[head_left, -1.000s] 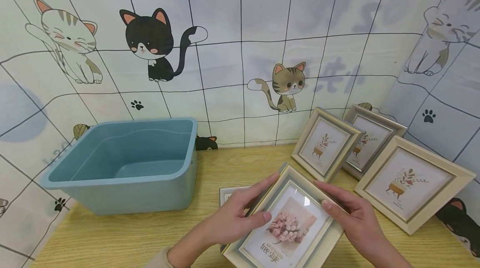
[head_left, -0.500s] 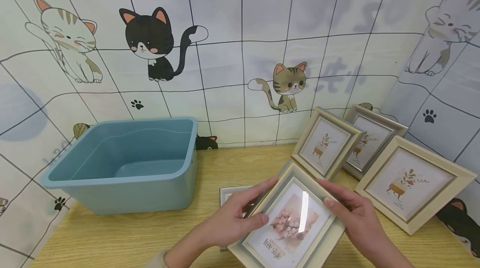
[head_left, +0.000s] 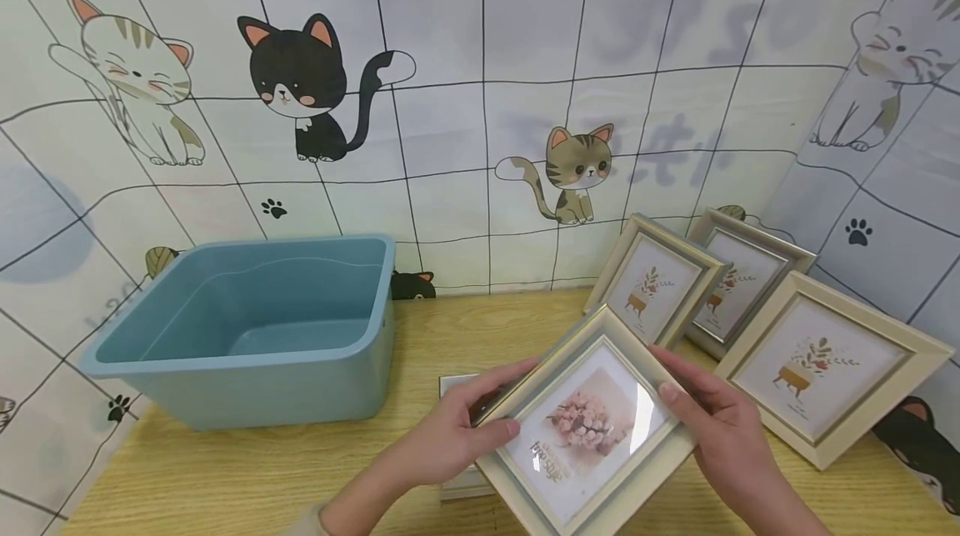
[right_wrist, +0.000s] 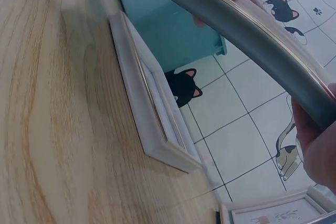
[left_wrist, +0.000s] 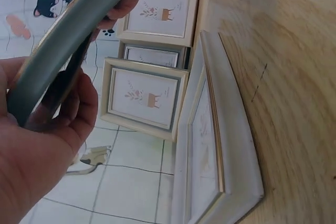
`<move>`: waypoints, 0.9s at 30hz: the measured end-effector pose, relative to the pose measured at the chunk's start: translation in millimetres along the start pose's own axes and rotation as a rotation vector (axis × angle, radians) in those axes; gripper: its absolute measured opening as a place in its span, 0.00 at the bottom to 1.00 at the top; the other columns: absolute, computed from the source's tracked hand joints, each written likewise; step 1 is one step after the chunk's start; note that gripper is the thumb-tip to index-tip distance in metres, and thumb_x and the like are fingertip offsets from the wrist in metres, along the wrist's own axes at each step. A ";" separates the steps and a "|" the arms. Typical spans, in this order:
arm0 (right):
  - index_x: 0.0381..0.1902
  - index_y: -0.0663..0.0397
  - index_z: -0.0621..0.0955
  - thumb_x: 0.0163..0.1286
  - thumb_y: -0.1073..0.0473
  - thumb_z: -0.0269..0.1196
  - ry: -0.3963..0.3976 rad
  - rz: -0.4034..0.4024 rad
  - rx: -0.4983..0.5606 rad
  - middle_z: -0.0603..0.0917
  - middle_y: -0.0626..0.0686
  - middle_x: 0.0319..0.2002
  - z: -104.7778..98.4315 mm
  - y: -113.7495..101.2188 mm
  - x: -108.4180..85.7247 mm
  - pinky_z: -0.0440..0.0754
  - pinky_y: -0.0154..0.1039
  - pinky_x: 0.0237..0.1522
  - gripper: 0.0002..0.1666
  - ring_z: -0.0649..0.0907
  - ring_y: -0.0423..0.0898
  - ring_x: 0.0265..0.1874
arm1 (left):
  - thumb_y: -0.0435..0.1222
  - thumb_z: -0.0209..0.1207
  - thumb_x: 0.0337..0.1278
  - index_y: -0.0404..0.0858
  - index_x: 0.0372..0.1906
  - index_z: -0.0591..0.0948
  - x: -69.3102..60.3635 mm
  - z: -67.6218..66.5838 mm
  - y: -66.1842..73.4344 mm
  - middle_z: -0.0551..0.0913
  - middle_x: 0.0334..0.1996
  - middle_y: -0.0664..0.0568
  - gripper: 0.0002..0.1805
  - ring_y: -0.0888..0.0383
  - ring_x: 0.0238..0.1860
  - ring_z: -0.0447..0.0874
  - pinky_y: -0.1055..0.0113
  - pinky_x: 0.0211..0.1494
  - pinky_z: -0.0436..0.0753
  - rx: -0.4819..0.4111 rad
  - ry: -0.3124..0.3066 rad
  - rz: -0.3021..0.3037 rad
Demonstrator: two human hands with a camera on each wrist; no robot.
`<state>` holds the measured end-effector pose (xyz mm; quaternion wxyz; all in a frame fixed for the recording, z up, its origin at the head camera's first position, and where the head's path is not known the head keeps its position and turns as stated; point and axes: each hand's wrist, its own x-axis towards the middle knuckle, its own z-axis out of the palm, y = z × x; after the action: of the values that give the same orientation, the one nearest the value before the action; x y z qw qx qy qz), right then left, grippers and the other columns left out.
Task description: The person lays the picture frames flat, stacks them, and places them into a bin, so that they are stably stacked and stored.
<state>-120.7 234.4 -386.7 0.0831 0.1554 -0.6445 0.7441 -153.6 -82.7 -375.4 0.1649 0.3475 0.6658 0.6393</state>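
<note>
A cream picture frame [head_left: 588, 428] with a pink flower print is held tilted above the table between both hands. My left hand [head_left: 450, 428] grips its left edge, thumb on the front and fingers behind. On the opposite edge my right hand [head_left: 723, 423] holds it the same way, thumb over the border. The left wrist view shows the held frame's grey side [left_wrist: 58, 45] with the fingers curled behind it. Beneath it, a white picture frame [left_wrist: 226, 129] lies flat on the table, mostly hidden by the left hand and the held frame in the head view.
A blue plastic tub [head_left: 255, 386] stands at the left on the wooden table [head_left: 480, 323]. At the right, three picture frames with plant prints stand: a cream one [head_left: 825, 365], a silver one [head_left: 738, 278] and a gold-edged one [head_left: 648, 278]. A cat-patterned sheet [head_left: 442, 127] covers the wall behind.
The held picture frame has risen slightly, shifted right and turned clockwise, with both hands still gripping it. More of the white frame's lower edge shows below the left hand.
</note>
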 end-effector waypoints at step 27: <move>0.69 0.57 0.76 0.70 0.68 0.67 0.155 0.208 -0.365 0.88 0.48 0.48 29.4 21.7 -10.0 0.85 0.35 0.39 0.30 0.87 0.40 0.43 | 0.29 0.68 0.61 0.33 0.54 0.88 -6.4 -25.9 -32.0 0.85 0.56 0.42 0.16 0.66 0.28 0.76 0.73 0.32 0.77 0.062 0.536 -0.117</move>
<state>-114.7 202.9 -406.8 0.0820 0.0131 -0.7726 0.6295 -174.3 -104.2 -404.5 0.0086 0.1317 0.7239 0.6771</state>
